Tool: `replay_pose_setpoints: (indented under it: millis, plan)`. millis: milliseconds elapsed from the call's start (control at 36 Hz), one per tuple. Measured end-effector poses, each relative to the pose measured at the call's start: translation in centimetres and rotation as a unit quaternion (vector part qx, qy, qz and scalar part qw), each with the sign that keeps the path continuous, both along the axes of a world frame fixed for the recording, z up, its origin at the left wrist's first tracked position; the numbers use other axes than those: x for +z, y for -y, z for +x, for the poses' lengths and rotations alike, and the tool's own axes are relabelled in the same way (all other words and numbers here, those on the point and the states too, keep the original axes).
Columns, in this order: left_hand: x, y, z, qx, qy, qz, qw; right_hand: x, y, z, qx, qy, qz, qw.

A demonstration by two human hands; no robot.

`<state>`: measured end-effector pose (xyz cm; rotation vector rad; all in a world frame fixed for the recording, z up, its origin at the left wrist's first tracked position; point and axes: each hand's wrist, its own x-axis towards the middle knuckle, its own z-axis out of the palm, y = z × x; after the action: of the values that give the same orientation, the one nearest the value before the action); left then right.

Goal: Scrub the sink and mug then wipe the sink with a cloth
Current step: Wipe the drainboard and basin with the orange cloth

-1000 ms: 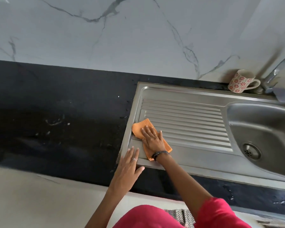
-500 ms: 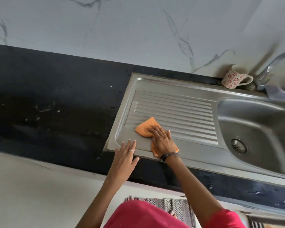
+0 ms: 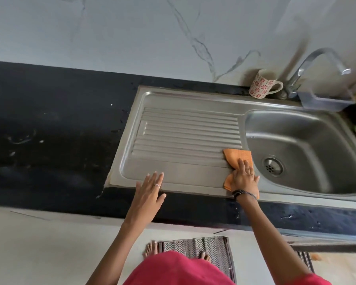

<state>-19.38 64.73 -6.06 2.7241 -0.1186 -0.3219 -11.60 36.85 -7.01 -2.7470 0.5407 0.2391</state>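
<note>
Wiping is the step in hand: the right hand (image 3: 245,177) presses the cloth (image 3: 237,159) flat-fingered at the drainboard's edge beside the basin of the sink (image 3: 193,99), the left hand (image 3: 150,192) rests released on the rim, the mug (image 3: 262,85) stands behind, and the basin seems next.

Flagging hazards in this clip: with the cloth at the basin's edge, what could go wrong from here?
The orange cloth under the right hand overlaps the basin lip; it may slip in toward the drain. The mug stands tilted against the wall beside the faucet; a wide wipe could topple it.
</note>
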Motion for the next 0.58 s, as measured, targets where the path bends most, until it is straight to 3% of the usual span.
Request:
replay_pose_setpoints:
  millis: [194,444,583]
  plan:
    - [0.3,-0.8,0.2,-0.009,0.002,0.019,1.000,-0.2,-2.9,-1.0,-0.008,0.016,-0.047,0.999]
    - [-0.1,-3.5,0.2,-0.030,0.039,0.030,0.998,-0.1,-11.0,-1.2,0.163,0.068,0.008,0.984]
    - [-0.1,-5.6,0.0,-0.031,0.046,0.017,0.998,-0.1,-16.4,0.1,0.291,0.038,0.039,0.955]
